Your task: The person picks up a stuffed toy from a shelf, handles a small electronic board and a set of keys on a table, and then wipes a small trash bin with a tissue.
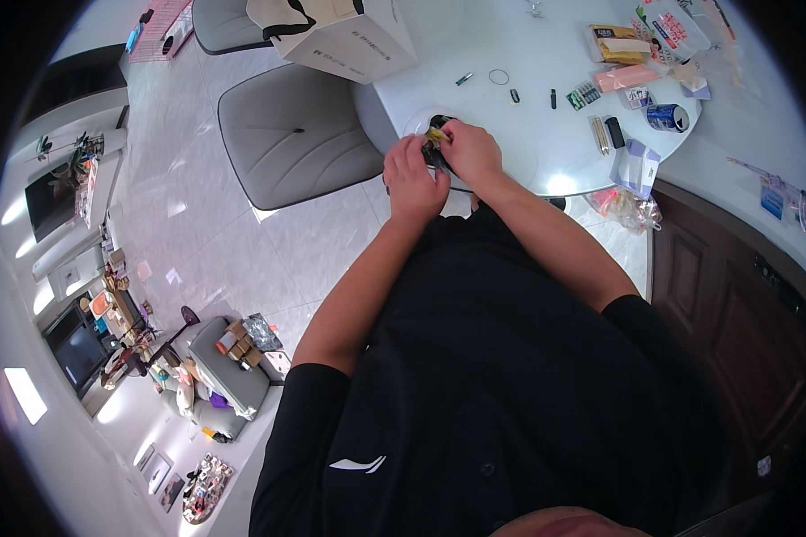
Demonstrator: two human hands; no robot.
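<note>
Close together at the near edge of the white glossy table (pixel 524 154) are my left hand (pixel 413 178) and my right hand (pixel 473 151). Between them is a dark object (pixel 434 158), partly covered by my fingers; its kind cannot be told. The fingertips of my right hand pinch a small yellow piece (pixel 436 135) against it, and my left hand grips the dark object's near side. Beyond them on the tabletop lie a small green item (pixel 464 79), a thin dark ring (pixel 499 77), a small dark item (pixel 514 96) and a black stick-like piece (pixel 553 99).
At the right stand a blue drink can (pixel 663 117), a blister pack of batteries (pixel 583 96), a black case (pixel 615 132), a pink box (pixel 626 78) and an opened light box (pixel 636 168). A white paper bag (pixel 356 47) is beyond the grey chair (pixel 295 134) at the left.
</note>
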